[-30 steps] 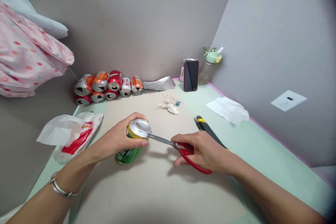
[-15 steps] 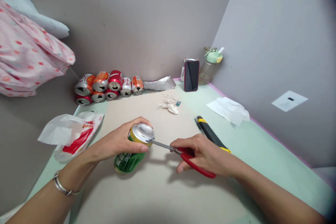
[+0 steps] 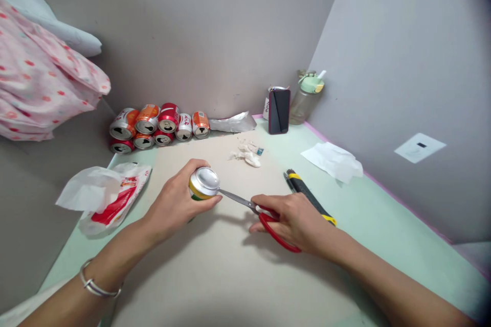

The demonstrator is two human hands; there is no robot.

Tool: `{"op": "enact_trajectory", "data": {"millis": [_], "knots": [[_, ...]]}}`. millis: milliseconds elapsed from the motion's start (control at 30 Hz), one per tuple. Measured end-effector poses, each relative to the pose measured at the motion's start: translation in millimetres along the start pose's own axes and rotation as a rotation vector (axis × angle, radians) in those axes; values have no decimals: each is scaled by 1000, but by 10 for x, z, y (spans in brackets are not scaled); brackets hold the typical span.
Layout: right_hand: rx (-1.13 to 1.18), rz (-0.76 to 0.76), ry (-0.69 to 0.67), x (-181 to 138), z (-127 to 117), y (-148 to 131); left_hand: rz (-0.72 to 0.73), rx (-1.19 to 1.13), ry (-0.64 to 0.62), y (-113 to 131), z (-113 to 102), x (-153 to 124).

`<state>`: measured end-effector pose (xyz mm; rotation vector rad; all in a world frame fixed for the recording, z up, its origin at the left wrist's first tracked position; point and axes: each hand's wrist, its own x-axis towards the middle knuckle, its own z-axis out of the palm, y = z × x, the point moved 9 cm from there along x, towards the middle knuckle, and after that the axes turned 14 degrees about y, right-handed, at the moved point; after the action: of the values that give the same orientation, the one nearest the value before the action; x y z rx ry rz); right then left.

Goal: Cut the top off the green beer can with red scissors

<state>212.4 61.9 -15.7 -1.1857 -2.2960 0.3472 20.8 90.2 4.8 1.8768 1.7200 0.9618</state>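
My left hand (image 3: 177,203) is wrapped round a green and yellow drink can (image 3: 203,184), held tilted over a beige sheet (image 3: 215,265) so that its silver base faces me. My right hand (image 3: 293,220) grips red-handled scissors (image 3: 264,217) through the loops. The scissor blades point left and their tips touch the can's rim just below the base. The can's green body is mostly hidden behind my left fingers.
A yellow and black utility knife (image 3: 307,195) lies right of my right hand. Several empty cans (image 3: 157,125) are stacked by the back wall. Also here: a plastic bag (image 3: 103,195), a white tissue (image 3: 333,160), paper scraps (image 3: 247,156), a phone (image 3: 279,110), a bottle (image 3: 307,96).
My left hand has turned and raised the can, so its green side is now hidden. The scissors followed up and left, their tips staying at the rim.
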Motion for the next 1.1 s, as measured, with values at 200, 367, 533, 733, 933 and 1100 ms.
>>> {"op": "enact_trajectory", "data": {"millis": [200,367,533,733,933,1100], "knots": [[90,10,-36,26,-9,1,-82,-125,-173,13,49,4],[71,17,-6,23,-23,8,-86,-70,-154,-4,43,7],[207,40,-105,19,30,-8,-87,-141,-218,29,78,-27],[356,39,-178,6,51,-38,-101,-300,-388,53,156,-63],[231,49,-130,-10,34,-30,-68,-163,-262,20,133,-41],[-15,3,67,-22,-35,12,275,147,191,165,-114,-50]]}}
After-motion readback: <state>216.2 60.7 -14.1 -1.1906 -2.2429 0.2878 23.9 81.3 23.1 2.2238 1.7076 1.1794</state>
